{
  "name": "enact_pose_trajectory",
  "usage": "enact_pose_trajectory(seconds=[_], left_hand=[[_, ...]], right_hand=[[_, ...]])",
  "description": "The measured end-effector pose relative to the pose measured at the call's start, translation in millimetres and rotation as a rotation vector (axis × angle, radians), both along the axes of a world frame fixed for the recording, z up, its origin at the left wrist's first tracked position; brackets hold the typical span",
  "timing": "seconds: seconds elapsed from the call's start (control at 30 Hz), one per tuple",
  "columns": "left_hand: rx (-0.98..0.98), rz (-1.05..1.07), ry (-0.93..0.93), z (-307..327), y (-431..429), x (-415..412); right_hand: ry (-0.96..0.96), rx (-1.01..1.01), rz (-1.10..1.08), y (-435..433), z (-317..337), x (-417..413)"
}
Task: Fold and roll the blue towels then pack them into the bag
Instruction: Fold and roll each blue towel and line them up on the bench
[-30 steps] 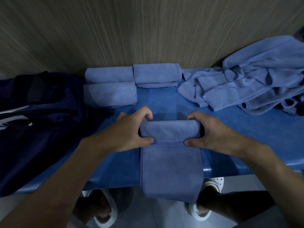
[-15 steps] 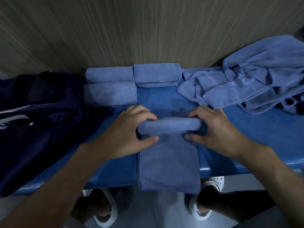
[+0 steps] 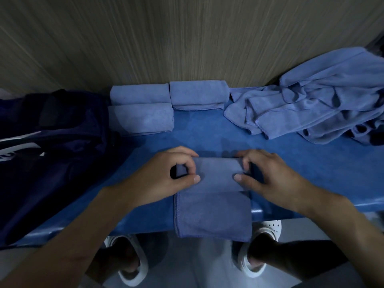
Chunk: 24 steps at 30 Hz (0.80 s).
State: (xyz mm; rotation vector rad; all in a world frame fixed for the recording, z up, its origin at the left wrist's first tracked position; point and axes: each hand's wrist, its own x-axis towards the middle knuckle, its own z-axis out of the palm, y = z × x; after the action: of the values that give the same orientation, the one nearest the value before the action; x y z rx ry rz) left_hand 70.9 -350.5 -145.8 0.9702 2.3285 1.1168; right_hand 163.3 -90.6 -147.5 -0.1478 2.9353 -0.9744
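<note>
Towel (image 3: 214, 206) lies on the blue table (image 3: 207, 134), half rolled. Left hand (image 3: 166, 177) and right hand (image 3: 268, 177) each pinch one end of the roll.

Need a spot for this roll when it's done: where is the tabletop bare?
Bare blue tabletop lies between the half-rolled blue towel and the three rolled blue towels behind it, also right of the right hand. Crowded: dark navy bag left, loose blue towel heap back right.
</note>
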Motion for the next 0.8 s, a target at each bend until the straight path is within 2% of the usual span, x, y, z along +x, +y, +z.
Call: enact_pose_trajectory(seconds=[0.23, 0.37, 0.5, 0.67, 0.73, 0.8], left_hand=[[-0.237, -0.003, 0.032, 4, -3, -4], [-0.183, -0.003, 0.007, 9, 1, -6], [-0.093, 0.062, 0.047, 7, 4, -7], [0.022, 0.165, 0.319, 4, 8, -10], [0.012, 0.152, 0.453, 4, 11, -9], [-0.013, 0.106, 0.509, 4, 10, -9]], right_hand=[[-0.165, 0.019, -0.007, 5, 4, -2], [-0.186, -0.086, -0.034, 1, 1, -9], [-0.028, -0.086, -0.056, -3, 3, -15], [0.295, 0.200, -0.111, -11, -2, -27], [0.325, 0.250, -0.094, -15, -1, -27], [0.312, 0.253, -0.060, -17, 2, -24]])
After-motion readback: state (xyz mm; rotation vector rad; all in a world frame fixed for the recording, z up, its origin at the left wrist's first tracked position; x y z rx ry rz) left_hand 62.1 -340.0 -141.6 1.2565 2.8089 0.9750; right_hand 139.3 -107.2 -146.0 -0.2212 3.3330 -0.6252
